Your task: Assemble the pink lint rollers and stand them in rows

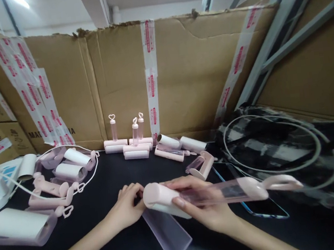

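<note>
My right hand is wrapped round a pale pink lint roller, whose clear handle with a heart-shaped loop points to the right. Part of its white roll shows under the pink head. Close to the roller's left end, my left hand is closed, its thumb and fingertips at the upper end of a clear plastic cover. The cover slants down toward the front below the roller, and its upper end is partly hidden. Just where the left fingertips press is hard to see.
Several assembled lint rollers stand at the back against a cardboard wall. Loose white rolls, covers and pink handles lie at the left. A phone and a coiled white cable are at the right.
</note>
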`<act>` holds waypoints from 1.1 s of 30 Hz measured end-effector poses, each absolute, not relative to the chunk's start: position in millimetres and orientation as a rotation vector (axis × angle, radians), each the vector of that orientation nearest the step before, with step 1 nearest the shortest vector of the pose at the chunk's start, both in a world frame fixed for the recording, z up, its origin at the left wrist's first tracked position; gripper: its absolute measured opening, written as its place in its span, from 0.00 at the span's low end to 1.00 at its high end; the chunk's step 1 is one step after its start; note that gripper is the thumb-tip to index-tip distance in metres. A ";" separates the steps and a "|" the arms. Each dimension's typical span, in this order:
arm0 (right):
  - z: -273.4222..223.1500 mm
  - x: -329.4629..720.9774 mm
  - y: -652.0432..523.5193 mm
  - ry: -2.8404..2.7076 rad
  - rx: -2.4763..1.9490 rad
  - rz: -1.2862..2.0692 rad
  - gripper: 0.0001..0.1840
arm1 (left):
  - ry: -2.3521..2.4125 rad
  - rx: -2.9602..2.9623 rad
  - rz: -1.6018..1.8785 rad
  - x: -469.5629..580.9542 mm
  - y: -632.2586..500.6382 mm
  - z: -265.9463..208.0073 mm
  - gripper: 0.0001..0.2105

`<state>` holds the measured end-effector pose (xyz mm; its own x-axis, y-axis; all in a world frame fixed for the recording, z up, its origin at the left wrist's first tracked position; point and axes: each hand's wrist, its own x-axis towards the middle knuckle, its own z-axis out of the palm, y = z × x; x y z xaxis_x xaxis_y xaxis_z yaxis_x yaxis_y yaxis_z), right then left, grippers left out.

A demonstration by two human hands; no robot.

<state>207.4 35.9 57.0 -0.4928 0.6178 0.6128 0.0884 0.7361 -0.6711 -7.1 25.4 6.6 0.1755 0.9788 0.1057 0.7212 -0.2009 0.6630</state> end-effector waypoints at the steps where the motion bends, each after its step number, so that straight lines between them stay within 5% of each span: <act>1: 57.6 208.0 36.6 -1.987 -0.554 0.660 0.11 | 1.665 1.993 0.696 -8.7 24.0 9.7 0.06; 6: 61.1 209.8 37.2 -1.826 -0.628 0.420 0.11 | 1.558 1.923 0.637 -18.0 20.5 22.6 0.16; 12: 57.2 204.2 32.3 -1.980 -0.612 0.611 0.11 | 1.216 2.041 0.389 -25.6 17.3 21.5 0.37; 33: 82.4 203.5 35.1 -2.380 -0.862 0.680 0.10 | 1.295 2.039 0.425 -15.9 15.6 13.1 0.31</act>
